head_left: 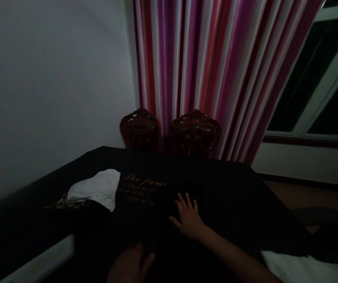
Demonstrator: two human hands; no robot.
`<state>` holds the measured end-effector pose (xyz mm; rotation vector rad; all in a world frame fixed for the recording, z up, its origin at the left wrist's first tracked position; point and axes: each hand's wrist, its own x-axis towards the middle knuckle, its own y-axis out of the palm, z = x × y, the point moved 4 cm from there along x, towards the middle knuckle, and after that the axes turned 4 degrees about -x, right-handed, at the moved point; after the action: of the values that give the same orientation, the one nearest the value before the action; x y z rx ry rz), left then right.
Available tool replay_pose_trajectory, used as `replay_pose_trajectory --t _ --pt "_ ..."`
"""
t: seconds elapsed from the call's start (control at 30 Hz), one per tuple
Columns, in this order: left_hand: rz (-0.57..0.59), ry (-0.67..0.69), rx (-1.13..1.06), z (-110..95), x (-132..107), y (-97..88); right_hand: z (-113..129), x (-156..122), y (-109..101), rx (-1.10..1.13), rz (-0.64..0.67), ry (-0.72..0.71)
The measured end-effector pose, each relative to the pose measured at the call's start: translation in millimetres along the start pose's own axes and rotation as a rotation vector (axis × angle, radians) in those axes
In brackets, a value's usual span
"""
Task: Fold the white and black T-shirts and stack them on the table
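Observation:
A dark garment with orange lettering [141, 188] lies spread on a table under a black cloth [233, 188]. My right hand [189, 217] rests flat on the dark fabric, fingers stretched out and apart, palm down. At the bottom edge my left hand [131, 265] shows only in part, with the thumb and fingers apart, lying on the same dark fabric. Neither hand grips anything that I can see. The room is dim and the garment's edges are hard to make out.
A white cloth [98, 189] lies on the table's left over a patterned piece. Two carved dark-red chairs [194, 133] stand at the far side before a striped purple and pink curtain [216, 70]. A window [322, 78] is on the right, a white wall on the left.

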<state>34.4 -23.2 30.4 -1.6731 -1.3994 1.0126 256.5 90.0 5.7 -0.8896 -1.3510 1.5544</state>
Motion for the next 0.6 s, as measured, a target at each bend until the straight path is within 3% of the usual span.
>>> replay_pose_trajectory --t 0.13,0.27,0.4,0.5,0.6 --pt "-0.101 -0.101 0.142 -10 94 -23.2 9 -4 3 0.022 -0.029 0.006" --pt "-0.153 -0.083 0.196 -22 165 -26.0 6 -5 5 0.057 -0.052 0.007" --pt "-0.089 -0.045 0.21 -28 191 -16.6 3 -6 2 0.095 -0.071 0.003" --pt "-0.042 -0.027 0.2 -33 194 -16.5 2 -7 2 0.108 -0.071 0.008" --pt "-0.067 -0.044 0.201 -49 194 -25.7 4 -9 0 0.133 -0.103 -0.015"
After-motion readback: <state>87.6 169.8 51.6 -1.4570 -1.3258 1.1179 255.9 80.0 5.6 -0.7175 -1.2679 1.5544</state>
